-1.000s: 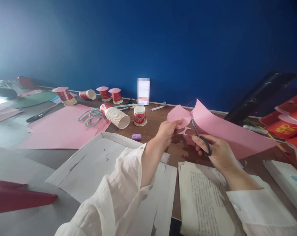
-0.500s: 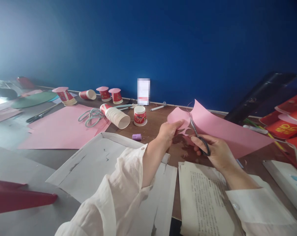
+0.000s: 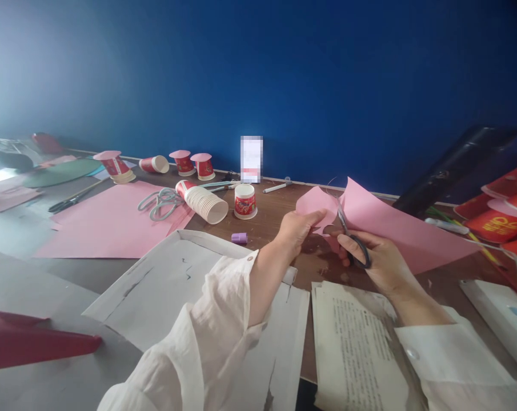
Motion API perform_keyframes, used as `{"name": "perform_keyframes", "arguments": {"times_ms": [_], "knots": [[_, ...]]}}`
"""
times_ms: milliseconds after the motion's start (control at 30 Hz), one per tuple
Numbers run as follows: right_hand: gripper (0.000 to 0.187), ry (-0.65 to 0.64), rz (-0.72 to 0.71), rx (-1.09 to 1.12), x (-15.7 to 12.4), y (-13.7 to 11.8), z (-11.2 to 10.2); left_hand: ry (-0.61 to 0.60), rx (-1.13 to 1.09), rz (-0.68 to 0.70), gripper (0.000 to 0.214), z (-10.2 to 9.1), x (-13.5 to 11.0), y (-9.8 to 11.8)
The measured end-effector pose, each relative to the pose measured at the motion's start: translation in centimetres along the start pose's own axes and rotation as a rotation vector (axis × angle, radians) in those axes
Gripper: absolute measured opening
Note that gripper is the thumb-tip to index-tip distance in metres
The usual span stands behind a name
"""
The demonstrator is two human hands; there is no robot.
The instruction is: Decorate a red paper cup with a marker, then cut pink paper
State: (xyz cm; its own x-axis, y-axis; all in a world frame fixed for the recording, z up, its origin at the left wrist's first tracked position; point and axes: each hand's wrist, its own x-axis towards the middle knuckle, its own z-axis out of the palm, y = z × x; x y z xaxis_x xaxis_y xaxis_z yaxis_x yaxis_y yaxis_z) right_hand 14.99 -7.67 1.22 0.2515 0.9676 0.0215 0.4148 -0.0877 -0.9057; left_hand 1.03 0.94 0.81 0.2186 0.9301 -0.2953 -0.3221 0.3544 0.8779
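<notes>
My left hand (image 3: 300,227) pinches a rounded piece of pink paper (image 3: 316,202) between thumb and fingers. Black-handled scissors (image 3: 342,218) are in my right hand (image 3: 376,254), with their blades pointing up at the gap between the rounded piece and the larger pink sheet (image 3: 395,225). That sheet spreads to the right, behind my right hand. Whether the two parts still join is hard to make out. A thin curled sliver of paper stands above the blade tips. Just left of my left hand, a purple marker cap (image 3: 239,238) lies on the brown table.
A red paper cup (image 3: 245,201) stands upside down beside a lying stack of cups (image 3: 207,204). Pink sheets (image 3: 112,222) lie to the left, near a coil of cord (image 3: 159,204). Printed pages (image 3: 352,337) and white cardboard (image 3: 155,285) lie in front. A black cylinder (image 3: 459,165) leans at right.
The scissors and both hands shift slightly right with the pink paper. The gap between the rounded piece and the larger sheet looks a little wider.
</notes>
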Motion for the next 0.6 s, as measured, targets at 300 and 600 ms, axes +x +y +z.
{"name": "perform_keyframes", "arguments": {"times_ms": [300,600], "knots": [[0.05,0.012,-0.056,-0.045,0.19,-0.23,-0.1,-0.059,-0.055,-0.023,0.02,0.12,0.3,-0.02],[0.048,0.033,-0.037,-0.005,0.13,-0.3,-0.41,-0.066,-0.1,0.003,0.023,0.21,0.67,-0.26]]}}
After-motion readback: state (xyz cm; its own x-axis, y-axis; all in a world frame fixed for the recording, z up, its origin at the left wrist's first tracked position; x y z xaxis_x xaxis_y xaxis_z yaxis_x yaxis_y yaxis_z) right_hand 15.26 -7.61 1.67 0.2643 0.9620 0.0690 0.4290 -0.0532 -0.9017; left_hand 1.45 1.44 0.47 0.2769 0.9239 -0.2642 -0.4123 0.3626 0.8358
